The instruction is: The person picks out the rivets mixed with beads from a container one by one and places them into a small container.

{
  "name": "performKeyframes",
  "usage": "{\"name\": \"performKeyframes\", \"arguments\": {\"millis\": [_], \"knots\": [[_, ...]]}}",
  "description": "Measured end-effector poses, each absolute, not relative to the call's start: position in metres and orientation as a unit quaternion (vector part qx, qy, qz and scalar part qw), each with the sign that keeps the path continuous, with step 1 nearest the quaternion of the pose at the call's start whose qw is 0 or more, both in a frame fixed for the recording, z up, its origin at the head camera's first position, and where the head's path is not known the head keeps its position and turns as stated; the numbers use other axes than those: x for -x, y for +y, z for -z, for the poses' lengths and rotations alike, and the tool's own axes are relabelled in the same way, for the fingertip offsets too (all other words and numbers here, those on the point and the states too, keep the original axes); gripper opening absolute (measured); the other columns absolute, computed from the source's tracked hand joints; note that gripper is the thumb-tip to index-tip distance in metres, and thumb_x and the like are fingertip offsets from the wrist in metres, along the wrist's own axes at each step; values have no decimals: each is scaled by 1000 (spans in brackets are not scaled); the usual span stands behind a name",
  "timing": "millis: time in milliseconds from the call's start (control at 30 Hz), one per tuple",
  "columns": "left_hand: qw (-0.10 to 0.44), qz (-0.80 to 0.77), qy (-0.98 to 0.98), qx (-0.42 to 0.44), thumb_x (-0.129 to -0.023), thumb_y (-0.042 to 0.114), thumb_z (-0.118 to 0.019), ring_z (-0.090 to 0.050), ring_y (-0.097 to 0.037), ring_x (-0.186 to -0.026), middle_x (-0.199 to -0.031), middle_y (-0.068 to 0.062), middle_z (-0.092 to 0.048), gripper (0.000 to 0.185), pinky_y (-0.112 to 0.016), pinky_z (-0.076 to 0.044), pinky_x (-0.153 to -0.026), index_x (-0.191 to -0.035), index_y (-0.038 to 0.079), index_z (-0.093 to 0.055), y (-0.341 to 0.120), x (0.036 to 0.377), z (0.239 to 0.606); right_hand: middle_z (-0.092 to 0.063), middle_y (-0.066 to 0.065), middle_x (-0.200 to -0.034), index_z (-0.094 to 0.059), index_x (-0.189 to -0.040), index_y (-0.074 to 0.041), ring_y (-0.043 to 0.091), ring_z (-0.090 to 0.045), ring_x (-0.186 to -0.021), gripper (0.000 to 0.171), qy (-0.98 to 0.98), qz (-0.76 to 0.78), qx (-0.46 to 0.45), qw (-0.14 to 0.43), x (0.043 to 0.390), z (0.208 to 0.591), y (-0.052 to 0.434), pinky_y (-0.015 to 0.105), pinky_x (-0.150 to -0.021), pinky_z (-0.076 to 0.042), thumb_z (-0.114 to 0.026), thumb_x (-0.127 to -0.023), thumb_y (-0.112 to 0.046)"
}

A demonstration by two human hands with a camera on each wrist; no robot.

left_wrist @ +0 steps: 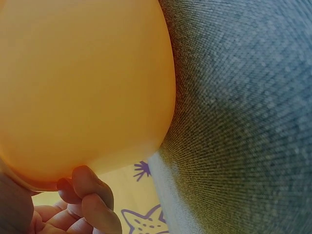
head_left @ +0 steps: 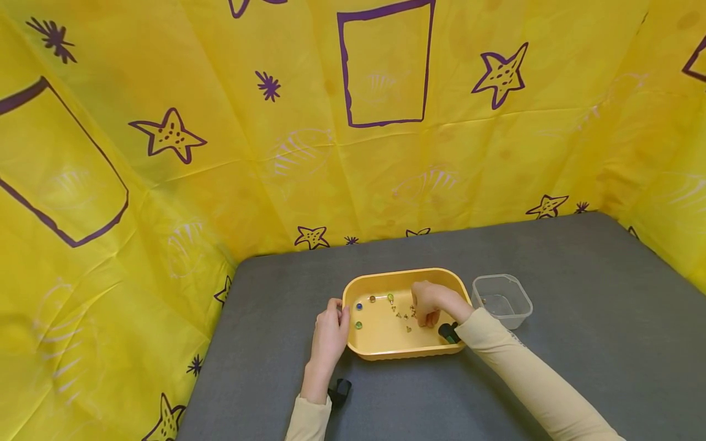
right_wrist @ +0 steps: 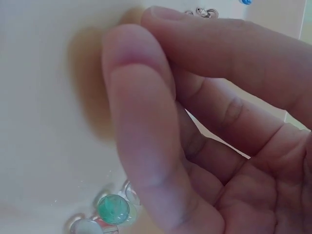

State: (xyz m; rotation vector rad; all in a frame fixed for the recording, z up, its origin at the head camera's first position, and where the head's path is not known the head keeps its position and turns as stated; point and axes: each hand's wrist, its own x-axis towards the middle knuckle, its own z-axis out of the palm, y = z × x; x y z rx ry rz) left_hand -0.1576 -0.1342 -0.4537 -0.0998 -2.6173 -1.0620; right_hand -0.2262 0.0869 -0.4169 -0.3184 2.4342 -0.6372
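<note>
A yellow tray [head_left: 386,352] lies on the table. My left hand [head_left: 330,331] grips its left rim, with fingers curled against the outer wall [left_wrist: 87,97] in the left wrist view. Inside the tray are a blue marble [head_left: 359,306], a brown marble [head_left: 372,299], green marbles [head_left: 358,325] and several small gold-coloured metal pieces [head_left: 406,316]. My right hand [head_left: 432,303] reaches down into the tray's right half, fingers curled and thumb tip close to the index fingertip. I cannot tell whether they hold anything. Beside the thumb, in the right wrist view, sits a green glass marble [right_wrist: 113,209].
A clear plastic container [head_left: 513,321] stands just right of the tray, partly behind the right forearm. The grey table [head_left: 276,343] reaches back to yellow cloth walls [head_left: 309,184] with purple drawings at the rear and sides.
</note>
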Motion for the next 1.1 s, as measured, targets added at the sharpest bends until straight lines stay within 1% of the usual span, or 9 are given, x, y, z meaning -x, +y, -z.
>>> {"name": "performKeyframes", "arguments": {"millis": [133,267,600,700,800,867,933,1000,1100], "knots": [[157,371,-915,34,-90,8,-56,-40,-9,-49,-57,2,-44,14,-24,-35,-45,-96,-4,-56,-134,157,454,-62,16,-55,-62,-61,3,20,-61,-45,12,916,242,125,295,226,415,88,29,-48,-51,-67,-64,13],[157,369,-916,31,-91,9,-56,-40,-10,-49,-58,1,-45,14,-24,-35,-46,-96,-4,-56,-134,157,452,-63,14,-55,-64,-63,3,19,-60,-46,10,915,247,128,294,227,412,91,29,-48,-51,-69,-65,12],[157,370,-915,29,-91,10,-56,-41,-10,-49,-58,1,-45,15,-25,-35,-46,-97,-4,-56,-134,157,452,-62,14,-53,-64,-60,3,18,-58,-43,11,916,261,142,271,228,409,97,29,-46,-49,-68,-65,12],[153,371,-915,30,-91,10,-56,-41,-10,-50,-59,1,-46,15,-24,-35,-46,-97,-4,-56,-134,157,453,-61,15,-53,-61,-57,3,20,-59,-43,15,916,266,143,264,228,408,99,30,-46,-50,-69,-65,13],[155,369,-916,29,-91,9,-56,-41,-10,-50,-59,1,-46,15,-25,-36,-47,-97,-4,-56,-133,157,453,-60,14,-51,-53,-50,-2,19,-58,-42,26,915,272,143,260,228,407,101,30,-45,-49,-68,-65,13],[157,368,-916,30,-91,9,-56,-41,-10,-50,-59,1,-46,14,-25,-36,-47,-97,-4,-56,-133,157,454,-58,11,-48,-46,-47,-8,17,-55,-40,35,916,272,144,259,228,406,102,27,-42,-46,-67,-66,13],[159,368,-916,30,-90,9,-57,-42,-11,-50,-59,1,-46,14,-25,-36,-47,-97,-4,-56,-133,157,454,-55,9,-46,-39,-45,-11,15,-51,-39,41,916,268,145,260,228,404,104,23,-39,-39,-65,-66,13],[158,369,-915,31,-90,9,-57,-42,-11,-50,-59,1,-46,14,-25,-36,-47,-97,-4,-56,-133,157,454,-53,7,-45,-38,-45,-13,13,-47,-38,42,918,261,145,260,228,402,105,21,-38,-33,-64,-66,12],[156,370,-915,30,-90,9,-57,-41,-11,-50,-59,1,-45,14,-25,-36,-47,-97,-4,-56,-133,157,454,-53,7,-44,-40,-44,-12,13,-46,-37,40,920,255,151,256,228,399,108,21,-37,-29,-63,-66,12]]}}
